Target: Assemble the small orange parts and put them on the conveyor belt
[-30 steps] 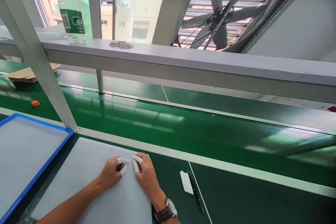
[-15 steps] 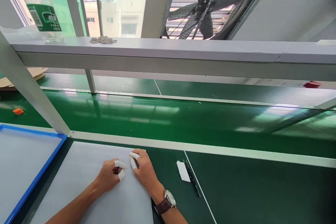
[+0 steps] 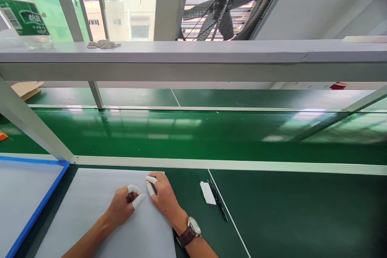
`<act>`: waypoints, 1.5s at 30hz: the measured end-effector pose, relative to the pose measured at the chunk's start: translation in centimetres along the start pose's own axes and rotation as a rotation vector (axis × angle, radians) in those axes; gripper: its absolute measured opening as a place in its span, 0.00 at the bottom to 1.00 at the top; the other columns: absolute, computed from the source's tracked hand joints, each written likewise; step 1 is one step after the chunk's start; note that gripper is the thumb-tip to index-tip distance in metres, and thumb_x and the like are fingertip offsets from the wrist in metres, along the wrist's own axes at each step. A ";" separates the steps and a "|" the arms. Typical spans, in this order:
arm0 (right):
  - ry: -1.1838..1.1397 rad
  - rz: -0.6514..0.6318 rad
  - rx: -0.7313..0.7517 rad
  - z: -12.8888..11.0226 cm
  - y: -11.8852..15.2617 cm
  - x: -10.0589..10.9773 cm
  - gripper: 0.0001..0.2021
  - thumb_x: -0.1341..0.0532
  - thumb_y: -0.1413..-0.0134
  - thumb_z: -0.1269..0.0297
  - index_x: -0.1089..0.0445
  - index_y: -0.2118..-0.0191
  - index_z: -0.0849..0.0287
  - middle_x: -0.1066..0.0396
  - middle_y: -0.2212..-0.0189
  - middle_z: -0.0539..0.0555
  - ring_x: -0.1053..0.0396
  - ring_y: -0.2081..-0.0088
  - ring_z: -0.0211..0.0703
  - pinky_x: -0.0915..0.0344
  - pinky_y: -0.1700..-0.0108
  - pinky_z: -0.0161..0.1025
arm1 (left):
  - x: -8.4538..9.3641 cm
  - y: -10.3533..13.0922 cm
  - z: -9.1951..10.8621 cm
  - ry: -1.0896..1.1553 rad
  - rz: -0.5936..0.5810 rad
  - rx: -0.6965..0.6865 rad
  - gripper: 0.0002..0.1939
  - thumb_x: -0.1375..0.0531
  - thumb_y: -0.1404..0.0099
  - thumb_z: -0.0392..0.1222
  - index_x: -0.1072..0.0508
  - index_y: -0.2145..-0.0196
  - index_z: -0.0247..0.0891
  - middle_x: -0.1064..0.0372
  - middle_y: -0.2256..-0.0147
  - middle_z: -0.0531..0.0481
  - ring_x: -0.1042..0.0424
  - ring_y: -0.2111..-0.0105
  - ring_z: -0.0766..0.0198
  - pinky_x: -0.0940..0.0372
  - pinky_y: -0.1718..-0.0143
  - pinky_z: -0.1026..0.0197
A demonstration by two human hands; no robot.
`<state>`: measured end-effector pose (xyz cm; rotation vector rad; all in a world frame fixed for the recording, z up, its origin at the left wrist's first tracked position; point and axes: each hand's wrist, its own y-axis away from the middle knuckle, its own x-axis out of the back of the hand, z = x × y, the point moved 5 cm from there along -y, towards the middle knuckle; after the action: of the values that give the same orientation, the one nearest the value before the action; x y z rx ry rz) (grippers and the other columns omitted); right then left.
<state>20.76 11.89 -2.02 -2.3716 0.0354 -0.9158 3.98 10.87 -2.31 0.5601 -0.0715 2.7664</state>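
A large white sheet (image 3: 90,201) lies flat on the dark green tabletop in front of me. Over its upper right part is my left hand (image 3: 124,203), fingers curled, with the thumb and index tips pressed together. Close by on the right, my right hand (image 3: 165,197) rests at the sheet's top right corner, its thumb and index tips also together. White finger cots cover the thumb and index finger of each hand. Anything between either pair of tips is too small to make out. A brown-strapped watch (image 3: 190,231) is on my right wrist.
On the left lies a blue-framed white panel (image 3: 27,201). To the right are a small white card (image 3: 208,192) and a black pen (image 3: 220,203). A shiny green belt (image 3: 181,137) runs behind a metal rail; the shelf above (image 3: 211,51) carries a plastic bottle (image 3: 26,18).
The view has turned slightly to the right and levelled. My left thumb and index tips have come together; my right hand stays at the sheet's corner.
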 end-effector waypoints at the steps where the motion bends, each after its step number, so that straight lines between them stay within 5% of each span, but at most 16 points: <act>1: -0.002 0.001 0.002 0.0 0.0 0.0 0.13 0.45 0.41 0.77 0.28 0.56 0.56 0.27 0.58 0.57 0.31 0.56 0.49 0.33 0.51 0.49 | 0.0 0.0 0.0 0.016 -0.005 0.016 0.05 0.40 0.39 0.40 0.31 0.73 0.38 0.44 0.78 0.57 0.46 0.78 0.69 0.47 0.76 0.66; 13: -0.003 0.000 0.010 0.1 0.1 -0.1 0.12 0.45 0.39 0.75 0.28 0.55 0.56 0.28 0.58 0.57 0.32 0.56 0.50 0.32 0.51 0.51 | 0.2 0.0 -0.5 -0.045 0.019 -0.034 0.18 0.42 0.42 0.38 0.51 0.80 0.40 0.54 0.80 0.59 0.54 0.78 0.69 0.54 0.76 0.65; 22: 0.002 0.011 0.018 0.1 0.0 0.0 0.13 0.44 0.42 0.77 0.28 0.56 0.55 0.27 0.59 0.57 0.31 0.57 0.50 0.31 0.51 0.51 | -0.3 -0.2 -0.2 0.032 -0.011 0.041 0.08 0.40 0.38 0.40 0.34 0.73 0.39 0.42 0.80 0.58 0.42 0.81 0.69 0.46 0.77 0.65; 35: 0.000 0.002 0.002 -0.4 -0.2 0.7 0.15 0.46 0.43 0.79 0.27 0.57 0.55 0.26 0.59 0.57 0.29 0.57 0.49 0.29 0.52 0.49 | -0.2 -0.3 -0.6 -0.004 0.049 -0.033 0.21 0.39 0.41 0.44 0.48 0.82 0.40 0.50 0.82 0.59 0.49 0.80 0.69 0.52 0.76 0.64; 40: 0.002 -0.021 -0.002 -0.4 -0.1 0.6 0.12 0.45 0.38 0.75 0.27 0.55 0.56 0.27 0.57 0.58 0.30 0.55 0.51 0.29 0.51 0.52 | 0.7 -0.7 -0.6 0.381 0.041 0.224 0.19 0.38 0.37 0.52 0.37 0.77 0.39 0.42 0.85 0.58 0.46 0.85 0.71 0.50 0.80 0.65; 45: -0.012 -0.018 0.007 -0.2 0.1 0.4 0.12 0.44 0.37 0.73 0.27 0.53 0.55 0.27 0.56 0.59 0.30 0.54 0.52 0.29 0.51 0.54 | 2.7 -1.1 -0.2 0.983 -0.031 0.291 0.22 0.36 0.38 0.60 0.31 0.71 0.36 0.41 0.77 0.55 0.48 0.80 0.72 0.50 0.79 0.66</act>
<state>20.94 11.59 -1.78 -2.3745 0.0059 -0.9095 1.89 12.77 -1.47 -0.7574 0.5502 2.7097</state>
